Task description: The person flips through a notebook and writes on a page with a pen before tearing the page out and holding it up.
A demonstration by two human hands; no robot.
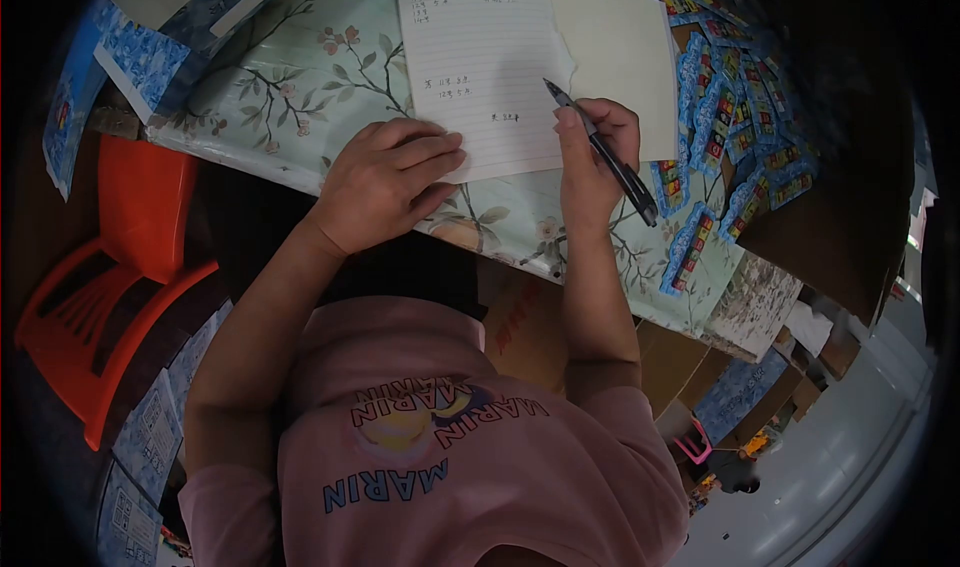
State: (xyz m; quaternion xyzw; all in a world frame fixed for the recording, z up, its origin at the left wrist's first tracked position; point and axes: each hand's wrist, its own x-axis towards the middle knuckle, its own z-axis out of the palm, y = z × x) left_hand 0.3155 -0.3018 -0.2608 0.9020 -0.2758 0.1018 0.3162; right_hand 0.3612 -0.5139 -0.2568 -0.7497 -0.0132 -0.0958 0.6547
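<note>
An open notebook (480,47) lies on the flowered tablecloth (270,92), its lined left page bearing several short handwritten lines. My right hand (598,152) grips a black pen (615,162) between thumb and fingers, over the notebook's lower edge, with the tip pointing up and left above the page. My left hand (388,182) rests at the notebook's lower left corner, its fingers bent and close together over the page edge; whether anything is under them is hidden.
Many small blue packets (715,127) are piled right of the notebook, beside a dark brown box (825,232). Blue printed cartons (150,57) stand at the upper left. An orange chair (145,207) is at the left, below the table edge.
</note>
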